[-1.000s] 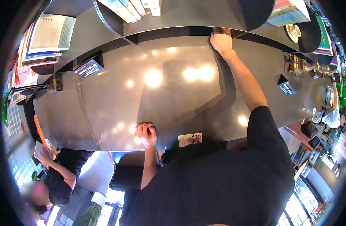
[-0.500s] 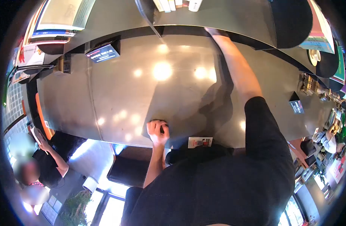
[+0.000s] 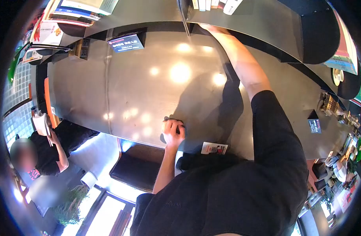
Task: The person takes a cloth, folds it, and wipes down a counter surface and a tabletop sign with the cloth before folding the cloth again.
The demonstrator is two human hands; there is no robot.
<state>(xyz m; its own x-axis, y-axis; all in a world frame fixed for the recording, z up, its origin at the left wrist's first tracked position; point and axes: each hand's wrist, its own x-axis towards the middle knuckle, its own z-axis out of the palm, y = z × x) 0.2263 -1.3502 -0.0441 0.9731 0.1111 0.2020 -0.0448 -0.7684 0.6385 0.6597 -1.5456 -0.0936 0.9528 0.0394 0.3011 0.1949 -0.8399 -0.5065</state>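
Note:
My left hand [image 3: 173,133] rests near the front edge of the dark, shiny table [image 3: 141,94], its fingers curled round a small black thing that I cannot make out. To its right a small printed card [image 3: 214,148] lies by my body. My right arm stretches to the back of the table, and my right hand [image 3: 210,28] reaches under the raised shelf [image 3: 149,20]. The shelf edge hides its fingers and anything they hold.
Books [image 3: 86,6] stand on the shelf, with a cup [image 3: 337,76] at the right. Dark signs [image 3: 126,42] [image 3: 315,126] stand on the table. At the lower left a person holds an open book [image 3: 42,124]; a chair [image 3: 135,167] is below the table.
My right hand has moved left along the back under the shelf, and its fingers have gone out of sight. The view has turned. My left hand stays curled near the front edge.

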